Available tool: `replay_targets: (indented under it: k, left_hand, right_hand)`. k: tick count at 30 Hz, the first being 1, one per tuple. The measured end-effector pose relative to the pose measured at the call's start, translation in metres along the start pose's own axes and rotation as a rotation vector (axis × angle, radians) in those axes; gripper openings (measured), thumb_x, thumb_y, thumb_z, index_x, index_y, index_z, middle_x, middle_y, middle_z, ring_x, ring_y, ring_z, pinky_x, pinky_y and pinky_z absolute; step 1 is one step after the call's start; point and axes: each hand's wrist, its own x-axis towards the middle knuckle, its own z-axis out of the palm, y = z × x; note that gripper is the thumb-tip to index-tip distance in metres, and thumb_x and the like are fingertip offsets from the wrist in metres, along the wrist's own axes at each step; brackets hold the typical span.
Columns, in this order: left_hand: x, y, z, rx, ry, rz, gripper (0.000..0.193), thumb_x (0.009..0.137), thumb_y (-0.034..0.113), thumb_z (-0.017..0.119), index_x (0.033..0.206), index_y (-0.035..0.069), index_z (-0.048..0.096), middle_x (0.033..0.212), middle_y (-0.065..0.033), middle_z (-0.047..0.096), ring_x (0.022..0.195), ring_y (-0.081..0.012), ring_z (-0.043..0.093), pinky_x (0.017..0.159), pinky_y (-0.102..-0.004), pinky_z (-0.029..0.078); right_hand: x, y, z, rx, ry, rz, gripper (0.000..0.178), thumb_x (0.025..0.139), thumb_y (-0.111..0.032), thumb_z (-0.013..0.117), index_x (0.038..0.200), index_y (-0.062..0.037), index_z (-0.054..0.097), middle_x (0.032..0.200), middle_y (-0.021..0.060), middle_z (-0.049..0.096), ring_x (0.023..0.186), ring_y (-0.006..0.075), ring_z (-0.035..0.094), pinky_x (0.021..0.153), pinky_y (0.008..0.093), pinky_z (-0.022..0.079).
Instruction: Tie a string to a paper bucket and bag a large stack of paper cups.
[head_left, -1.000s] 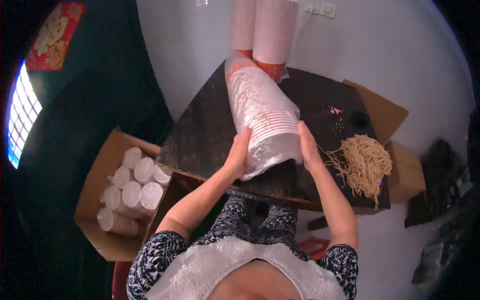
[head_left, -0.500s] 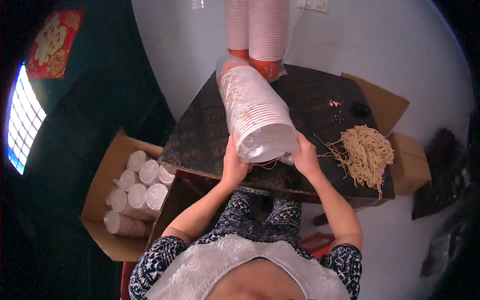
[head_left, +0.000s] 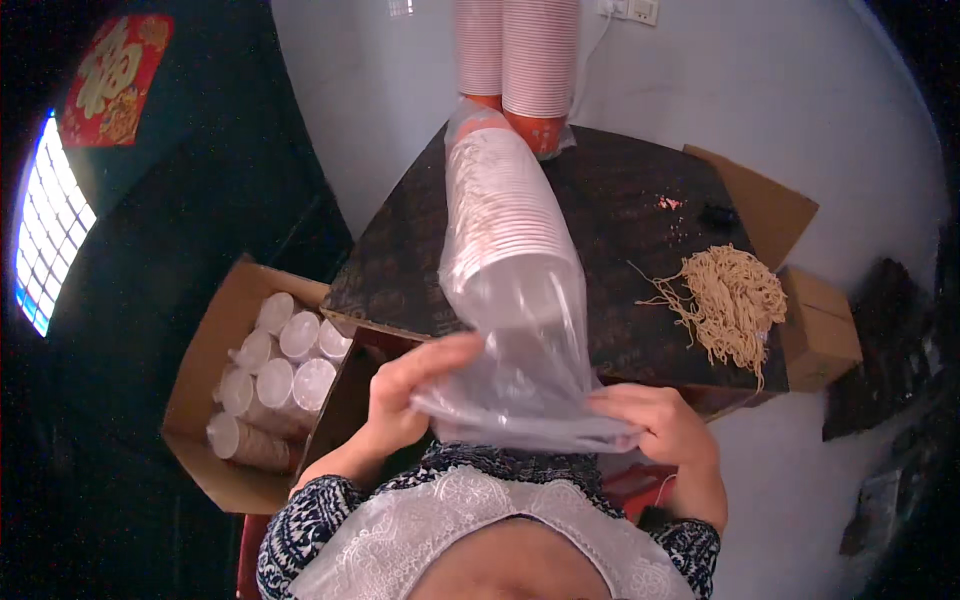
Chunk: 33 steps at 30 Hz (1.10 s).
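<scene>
A long stack of white paper cups (head_left: 505,200) lies on the dark table, inside a clear plastic bag (head_left: 520,380). Its rims point toward me, and the bag's loose mouth hangs over the table's front edge. My right hand (head_left: 660,425) pinches the right side of that mouth, fingers bent over the film. At the left side is my left hand (head_left: 415,390), slightly blurred. Its fingers reach rightward over the film, while the bag's left corner runs into the palm; the thumb is hidden. Between both hands the mouth is spread wide and flat.
Tall cup stacks (head_left: 540,70) stand at the table's back. A heap of beige string (head_left: 735,300) lies on its right. A cardboard box (head_left: 215,380) with wrapped cup stacks sits lower left; another carton (head_left: 820,325) is beyond the table's right side.
Both hands have left the sides of the cup stack and come nearer to me, onto the bag's mouth. The bag's end is now drawn out past the rims and spread.
</scene>
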Motion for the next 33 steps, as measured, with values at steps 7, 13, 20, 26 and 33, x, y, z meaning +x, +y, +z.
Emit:
replay_targets:
  k: [7, 13, 20, 26, 33]
  left_hand:
    - [-0.022, -0.009, -0.013, -0.803, -0.731, -0.147, 0.047, 0.082, 0.017, 0.064, 0.121, -0.008, 0.056, 0.122, -0.0247, 0.057, 0.117, -0.0306, 0.055, 0.1, -0.0381, 0.039]
    - [-0.024, -0.037, -0.055, -0.707, -0.683, -0.422, 0.075, 0.081, 0.053, 0.061, 0.12, -0.012, 0.055, 0.124, -0.0286, 0.054, 0.097, -0.0323, 0.065, 0.078, -0.0373, 0.055]
    - [-0.009, -0.058, -0.075, -0.147, 0.465, -0.619, 0.068, 0.093, 0.058, 0.036, 0.095, -0.005, 0.064, 0.086, -0.0174, 0.067, 0.068, -0.0241, 0.067, 0.062, -0.0324, 0.056]
    - [-0.016, -0.085, 0.012, -0.525, 0.128, -1.0, 0.065, 0.097, 0.052, 0.033, 0.123, -0.005, 0.05, 0.112, -0.015, 0.061, 0.096, -0.0229, 0.062, 0.081, -0.0326, 0.052]
    - [-0.008, -0.06, 0.054, -1.218, 0.041, -1.069, 0.047, 0.091, 0.044, 0.057, 0.12, 0.007, 0.054, 0.108, -0.0082, 0.062, 0.092, -0.0161, 0.06, 0.08, -0.0312, 0.051]
  right_hand:
    - [-0.016, 0.028, -0.006, -0.067, -0.495, 0.316, 0.048, 0.079, -0.008, 0.06, 0.126, -0.0051, 0.056, 0.114, 0.0168, 0.063, 0.094, 0.023, 0.065, 0.081, 0.0311, 0.051]
    - [-0.033, 0.08, -0.03, 0.566, 0.306, 0.242, 0.059, 0.094, -0.045, 0.048, 0.123, 0.0067, 0.054, 0.113, 0.0172, 0.063, 0.096, 0.0233, 0.065, 0.082, 0.0331, 0.051]
    - [0.033, 0.1, 0.007, 0.829, 0.603, 0.397, 0.077, 0.092, -0.051, 0.05, 0.139, 0.0065, 0.03, 0.136, 0.0268, 0.041, 0.117, 0.0317, 0.052, 0.094, 0.0396, 0.045]
    - [0.081, 0.076, 0.08, -0.039, 0.463, 0.204, 0.091, 0.077, -0.017, 0.071, 0.144, 0.0069, 0.013, 0.146, 0.0259, 0.026, 0.135, 0.0332, 0.03, 0.108, 0.0373, 0.029]
    - [0.055, 0.046, 0.156, -0.212, 0.169, 0.027, 0.073, 0.081, -0.007, 0.057, 0.138, 0.0148, 0.017, 0.142, 0.0399, 0.014, 0.134, 0.0497, 0.019, 0.113, 0.0475, 0.02]
